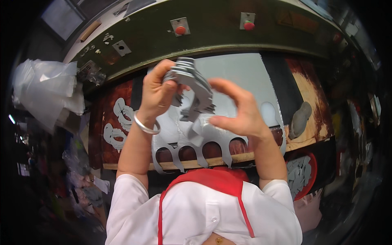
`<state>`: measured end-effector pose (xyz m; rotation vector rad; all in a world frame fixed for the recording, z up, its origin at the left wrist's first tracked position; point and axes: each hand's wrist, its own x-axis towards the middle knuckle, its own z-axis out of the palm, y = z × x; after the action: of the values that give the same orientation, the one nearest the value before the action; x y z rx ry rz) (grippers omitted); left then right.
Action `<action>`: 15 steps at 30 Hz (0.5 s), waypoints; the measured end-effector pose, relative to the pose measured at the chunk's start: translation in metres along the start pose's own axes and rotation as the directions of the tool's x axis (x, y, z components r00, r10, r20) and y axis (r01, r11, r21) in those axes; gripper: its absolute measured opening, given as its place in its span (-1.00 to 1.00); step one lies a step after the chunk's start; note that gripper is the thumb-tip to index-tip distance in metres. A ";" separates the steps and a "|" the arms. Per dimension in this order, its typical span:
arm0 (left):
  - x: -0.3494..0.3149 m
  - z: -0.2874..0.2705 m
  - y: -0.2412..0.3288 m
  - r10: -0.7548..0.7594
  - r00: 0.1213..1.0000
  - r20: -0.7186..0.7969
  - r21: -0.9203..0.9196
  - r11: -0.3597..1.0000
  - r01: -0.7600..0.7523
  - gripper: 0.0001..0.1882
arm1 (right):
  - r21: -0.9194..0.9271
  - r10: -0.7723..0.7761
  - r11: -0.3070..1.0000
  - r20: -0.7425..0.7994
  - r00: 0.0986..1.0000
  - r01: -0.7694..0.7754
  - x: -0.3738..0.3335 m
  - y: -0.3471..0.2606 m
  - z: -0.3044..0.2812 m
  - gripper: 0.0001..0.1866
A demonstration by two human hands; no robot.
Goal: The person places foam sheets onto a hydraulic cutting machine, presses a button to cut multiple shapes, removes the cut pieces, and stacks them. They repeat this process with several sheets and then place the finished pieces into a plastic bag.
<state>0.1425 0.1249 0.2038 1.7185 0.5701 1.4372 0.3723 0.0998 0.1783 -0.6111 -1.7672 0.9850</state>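
My left hand (157, 92) grips a stack of curved, U-shaped grey cut pieces (199, 90) by its upper left end, above the work table. My right hand (241, 108) is beside the stack's right edge, thumb and fingers spread apart; whether a fingertip touches the pieces I cannot tell. Under both hands lies a large grey sheet (237, 67) with rounded holes cut along its near edge. A loose grey flap (196, 136) shows just below the stack, partly blurred.
Grey cut shapes (113, 136) lie on the board at left. A grey sole-shaped object (300, 120) rests at right, above a red basin (313, 171) of grey scraps. Clear plastic bags (45, 90) hang at far left. A green machine beam (212, 32) with red buttons spans the back.
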 end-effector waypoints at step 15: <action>-0.092 0.022 0.009 0.229 0.901 -0.367 0.761 0.631 0.150 -0.55 | 0.745 0.386 0.550 0.174 0.906 -0.377 0.045 0.013 0.088 -0.67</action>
<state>0.1393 0.0426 0.1562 2.0379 1.6206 1.7638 0.2735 0.1113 0.1741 -0.4299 -1.0176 1.8992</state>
